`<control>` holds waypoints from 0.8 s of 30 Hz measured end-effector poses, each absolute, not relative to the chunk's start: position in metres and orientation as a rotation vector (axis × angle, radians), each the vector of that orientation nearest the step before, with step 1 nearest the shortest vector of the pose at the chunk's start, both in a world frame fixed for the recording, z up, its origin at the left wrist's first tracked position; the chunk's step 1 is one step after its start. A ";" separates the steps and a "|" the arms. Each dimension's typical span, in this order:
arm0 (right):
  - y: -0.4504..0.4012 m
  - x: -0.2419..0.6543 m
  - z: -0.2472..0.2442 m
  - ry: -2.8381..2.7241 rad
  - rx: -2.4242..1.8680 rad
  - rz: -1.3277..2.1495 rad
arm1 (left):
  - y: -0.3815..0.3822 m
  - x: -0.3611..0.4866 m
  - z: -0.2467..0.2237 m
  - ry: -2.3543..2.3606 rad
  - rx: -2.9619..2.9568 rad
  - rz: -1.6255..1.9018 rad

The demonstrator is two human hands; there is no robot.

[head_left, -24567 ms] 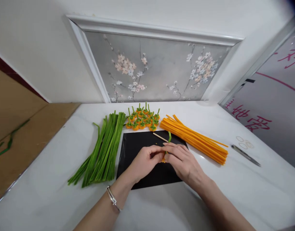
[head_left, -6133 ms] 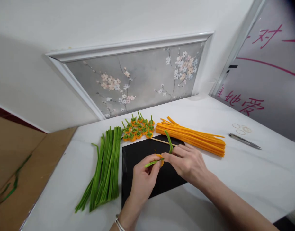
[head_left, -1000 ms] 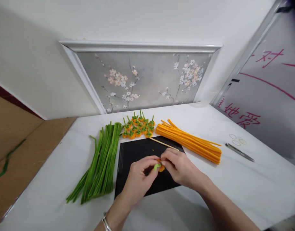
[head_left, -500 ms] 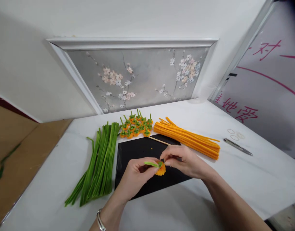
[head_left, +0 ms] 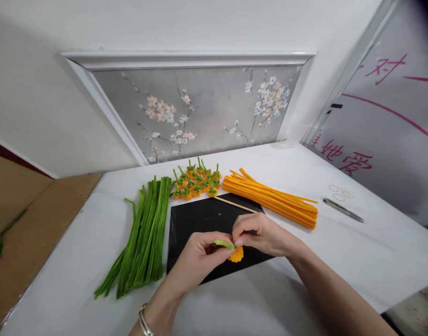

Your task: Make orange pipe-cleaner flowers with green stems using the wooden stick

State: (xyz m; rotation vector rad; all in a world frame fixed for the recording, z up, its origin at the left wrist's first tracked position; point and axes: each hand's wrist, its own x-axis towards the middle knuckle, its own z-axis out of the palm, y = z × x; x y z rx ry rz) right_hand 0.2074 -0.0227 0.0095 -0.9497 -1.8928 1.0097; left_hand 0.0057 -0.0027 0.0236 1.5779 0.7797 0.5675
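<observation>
My left hand pinches a small pipe-cleaner pumpkin, orange and ribbed, between thumb and fingers. Its green stem sticks out to the left over my thumb. With thumb and forefinger, my right hand grips the green part at the pumpkin's top; the fingertips hide most of that spot. Both hands are over a black mat. Beyond the mat stands a cluster of several similar orange pumpkins with green stems pointing up.
Green pipe cleaners lie bundled left of the mat. An orange pipe-cleaner bundle lies at the right rear, near a thin wooden stick. Farther right are tweezers and clear rings. Cardboard borders the white table's left side.
My right fingertips have closed in on the pumpkin's green top, covering more of it. The pumpkin has shifted slightly right and down, its orange side turned more toward me.
</observation>
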 end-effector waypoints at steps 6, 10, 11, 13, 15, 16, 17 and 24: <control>-0.024 0.209 0.008 -1.666 -1.041 1.057 | -0.001 0.003 0.024 0.816 1.613 0.764; -0.028 0.202 0.011 -1.672 -1.115 0.952 | -0.001 0.002 0.022 0.844 1.648 0.839; -0.029 0.200 0.012 -1.722 -1.118 0.877 | -0.001 0.002 0.021 0.847 1.660 0.845; -0.032 0.195 0.014 -1.814 -1.119 0.716 | -0.001 0.003 0.018 0.844 1.685 0.854; -0.034 0.191 0.015 -1.877 -1.129 0.586 | -0.001 0.004 0.015 0.842 1.693 0.867; -0.034 0.189 0.015 -1.905 -1.137 0.531 | -0.001 0.004 0.013 0.843 1.686 0.876; -0.035 0.187 0.014 -1.934 -1.143 0.479 | 0.000 0.004 0.012 0.843 1.672 0.882; -0.029 0.189 0.005 -1.841 -1.140 0.417 | 0.004 0.004 0.006 0.871 1.635 0.911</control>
